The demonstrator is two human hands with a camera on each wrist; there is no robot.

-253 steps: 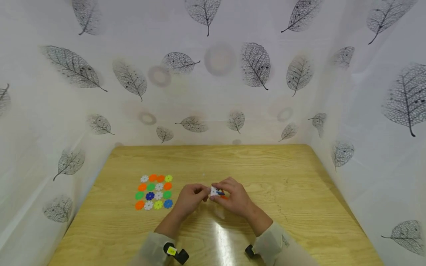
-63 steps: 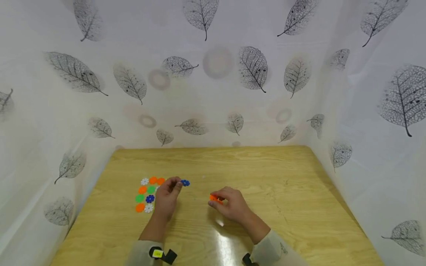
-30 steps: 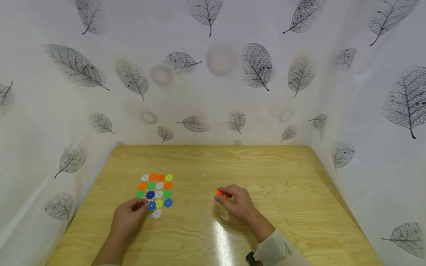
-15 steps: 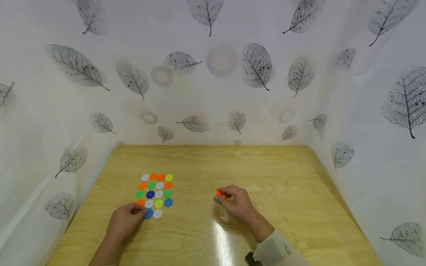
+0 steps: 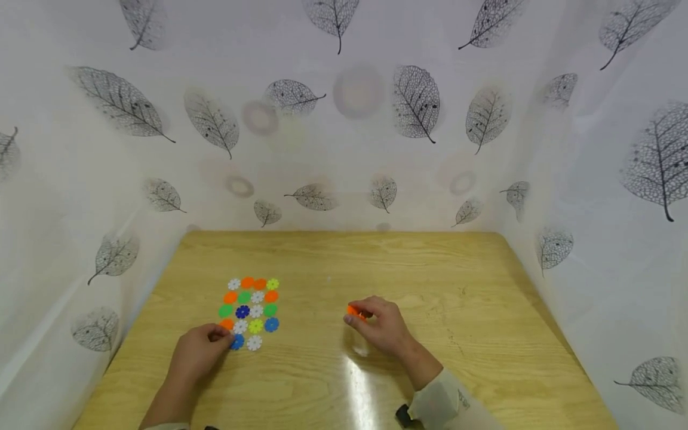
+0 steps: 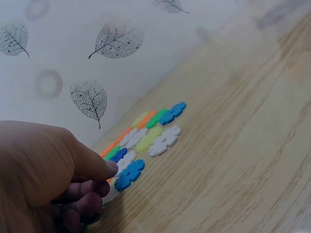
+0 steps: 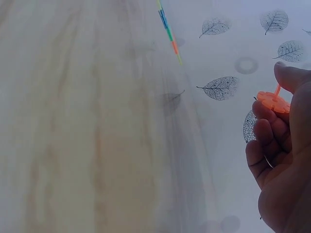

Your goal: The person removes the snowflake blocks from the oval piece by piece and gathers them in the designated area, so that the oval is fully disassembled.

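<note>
A patch of flat flower-shaped plastic pieces (image 5: 249,304) in orange, green, white, yellow and blue lies on the wooden table (image 5: 430,269), left of centre. My left hand (image 5: 224,336) rests at the patch's near left corner. Its thumb and forefinger (image 6: 112,168) pinch the edge of a blue flower piece (image 5: 237,341) (image 6: 129,174), which lies flat next to a white piece (image 5: 254,342). My right hand (image 5: 357,313) is at the table's middle, apart from the patch, and grips an orange flower piece (image 5: 352,310) (image 7: 273,102) between thumb and curled fingers.
White cloth walls printed with grey leaves (image 5: 414,101) close the table in at the back and both sides. A black wrist strap (image 5: 403,415) shows at the near edge. A bright glare streak (image 5: 362,382) lies on the wood.
My left hand carried the blue piece from beside the patch to its near left corner, laying it down next to the white piece. The right hand has kept its orange piece and hardly moved.
</note>
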